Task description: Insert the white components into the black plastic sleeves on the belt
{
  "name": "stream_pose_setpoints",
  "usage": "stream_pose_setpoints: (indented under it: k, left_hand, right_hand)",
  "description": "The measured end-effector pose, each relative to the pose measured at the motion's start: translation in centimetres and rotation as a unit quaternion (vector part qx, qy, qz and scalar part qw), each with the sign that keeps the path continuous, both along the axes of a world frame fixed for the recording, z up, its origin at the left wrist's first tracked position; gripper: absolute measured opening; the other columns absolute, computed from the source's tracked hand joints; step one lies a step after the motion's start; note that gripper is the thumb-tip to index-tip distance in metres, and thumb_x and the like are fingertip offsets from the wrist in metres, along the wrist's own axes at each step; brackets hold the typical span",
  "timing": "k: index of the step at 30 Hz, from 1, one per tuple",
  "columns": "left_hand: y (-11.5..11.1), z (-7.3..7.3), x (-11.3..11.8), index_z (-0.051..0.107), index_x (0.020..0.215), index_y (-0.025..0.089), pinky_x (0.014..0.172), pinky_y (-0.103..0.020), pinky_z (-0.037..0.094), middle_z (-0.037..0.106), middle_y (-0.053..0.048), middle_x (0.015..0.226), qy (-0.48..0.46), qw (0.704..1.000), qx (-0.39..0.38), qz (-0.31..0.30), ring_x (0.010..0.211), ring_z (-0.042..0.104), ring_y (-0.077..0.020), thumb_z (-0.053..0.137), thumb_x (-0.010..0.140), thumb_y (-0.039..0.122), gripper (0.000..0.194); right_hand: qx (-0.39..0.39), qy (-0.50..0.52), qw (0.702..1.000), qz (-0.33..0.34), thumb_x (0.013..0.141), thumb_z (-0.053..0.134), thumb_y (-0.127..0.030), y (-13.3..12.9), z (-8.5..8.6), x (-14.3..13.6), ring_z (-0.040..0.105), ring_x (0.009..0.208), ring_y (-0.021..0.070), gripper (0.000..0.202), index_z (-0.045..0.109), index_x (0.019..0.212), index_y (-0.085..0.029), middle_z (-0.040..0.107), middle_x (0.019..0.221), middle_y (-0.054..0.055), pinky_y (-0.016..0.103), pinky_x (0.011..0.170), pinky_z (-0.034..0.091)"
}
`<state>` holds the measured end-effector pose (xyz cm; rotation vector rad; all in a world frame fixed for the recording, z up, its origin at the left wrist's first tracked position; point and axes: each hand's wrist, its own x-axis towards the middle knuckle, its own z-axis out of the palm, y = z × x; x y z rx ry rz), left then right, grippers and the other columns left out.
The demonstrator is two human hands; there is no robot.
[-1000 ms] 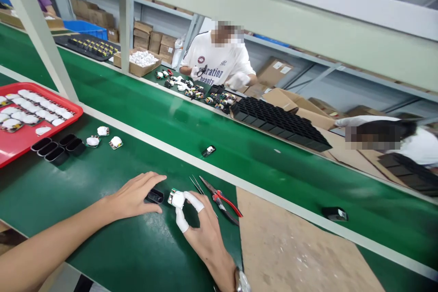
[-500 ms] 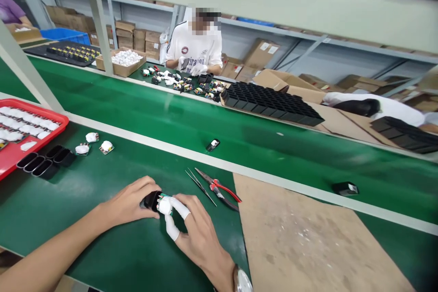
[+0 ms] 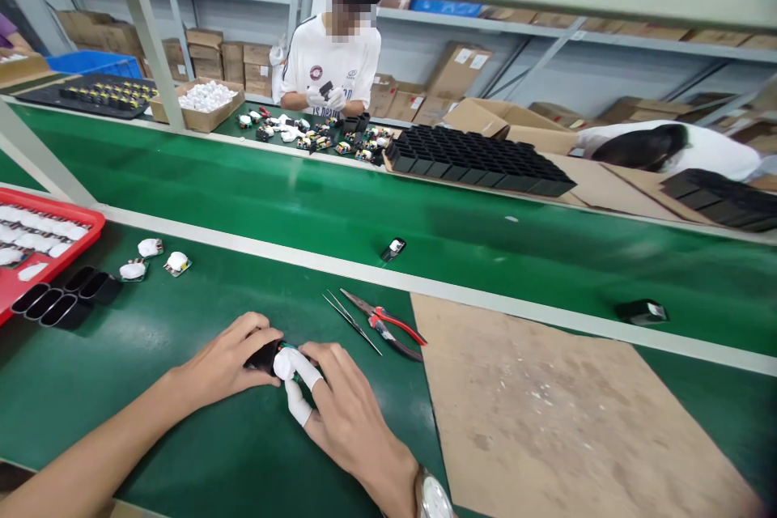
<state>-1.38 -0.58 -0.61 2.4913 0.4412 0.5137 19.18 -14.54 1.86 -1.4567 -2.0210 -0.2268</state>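
My left hand is wrapped round a black plastic housing, its mouth facing right. At that mouth my right hand, with white finger cots on two fingers, pinches a small circuit board topped with a white pad. Part of the board appears to be inside the housing; how deep it sits is hidden. Beyond my hands lie tweezers and red-handled pliers. Several black housings stand at the left, beside loose boards with white pads.
A red tray of padded boards is at the far left. A cardboard sheet covers the bench at right. Filled housings ride on the green conveyor belt. Across it, a co-worker in white gloves handles a black part.
The white-topped board sits closer against the mouth of the housing. Filled housings on the belt have shifted right. The view has tilted slightly, and the co-worker's hands are raised.
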Motion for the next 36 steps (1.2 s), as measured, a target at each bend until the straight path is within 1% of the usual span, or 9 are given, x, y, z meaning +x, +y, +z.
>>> stream_pose_setpoints:
  k: [6,11,17,22,27,31,36]
  left_hand:
    - [-0.2,0.2,0.2,0.055,0.140,0.024,0.094,-0.039,0.060,0.060,-0.011,0.122,-0.010,1.000,0.027,-0.005,0.109,0.066,-0.0263,0.071,0.099,0.045,0.049]
    - [-0.2,0.1,0.2,0.052,0.142,0.025,0.095,-0.040,0.060,0.060,-0.011,0.122,-0.007,0.999,0.032,-0.012,0.110,0.065,-0.0266,0.070,0.100,0.045,0.050]
    - [-0.2,-0.1,0.1,0.052,0.144,0.026,0.096,-0.038,0.060,0.060,-0.011,0.125,-0.012,1.000,0.012,-0.010,0.112,0.066,-0.0262,0.070,0.100,0.043,0.050]
    - [-0.2,-0.2,0.1,0.054,0.143,0.025,0.094,-0.038,0.061,0.059,-0.012,0.125,-0.018,1.000,0.009,-0.008,0.111,0.066,-0.0265,0.070,0.100,0.042,0.049]
    - [-0.1,-0.2,0.1,0.051,0.145,0.025,0.097,-0.039,0.060,0.059,-0.013,0.127,-0.012,1.000,0.007,-0.017,0.114,0.066,-0.0264,0.068,0.101,0.041,0.050]
    - [-0.2,0.1,0.2,0.053,0.145,0.026,0.097,-0.038,0.060,0.060,-0.012,0.126,-0.020,1.000,0.012,-0.014,0.113,0.067,-0.0265,0.069,0.101,0.042,0.049]
    - [-0.2,0.2,0.4,0.052,0.146,0.026,0.098,-0.040,0.060,0.062,-0.012,0.127,-0.034,0.999,0.012,-0.019,0.114,0.067,-0.0269,0.068,0.102,0.037,0.048]
  right_hand:
    - [-0.027,-0.008,1.000,0.006,0.092,0.064,-0.008,-0.2,-0.4,0.2,0.056,0.096,0.0274,0.017,0.061,0.106,-0.017,0.064,0.118,0.016,0.044,0.077,0.057]
    - [-0.037,-0.004,0.999,0.007,0.094,0.061,-0.010,-0.1,-0.4,0.2,0.058,0.099,0.0276,0.019,0.062,0.111,-0.016,0.063,0.116,0.015,0.045,0.081,0.058]
    - [-0.058,-0.001,0.998,0.008,0.094,0.060,-0.011,-0.5,-0.8,0.4,0.058,0.101,0.0284,0.016,0.063,0.107,-0.019,0.061,0.119,0.015,0.047,0.083,0.057]
    - [-0.077,-0.011,0.997,0.006,0.094,0.058,-0.010,-0.7,-1.0,0.5,0.057,0.102,0.0290,0.018,0.063,0.109,-0.019,0.061,0.120,0.016,0.049,0.085,0.057]
    - [-0.087,-0.011,0.996,0.015,0.092,0.060,-0.009,-0.6,-0.5,0.5,0.055,0.104,0.0304,0.020,0.064,0.111,-0.015,0.060,0.122,0.018,0.050,0.086,0.058]
    - [-0.088,-0.010,0.996,0.013,0.095,0.058,-0.011,-0.5,0.2,0.4,0.056,0.101,0.0283,0.017,0.066,0.110,-0.015,0.062,0.118,0.017,0.046,0.082,0.059]
    - [-0.071,0.039,0.997,0.014,0.101,0.057,-0.015,-0.6,0.2,0.5,0.060,0.105,0.0273,0.021,0.063,0.121,-0.016,0.065,0.122,0.016,0.044,0.083,0.061]
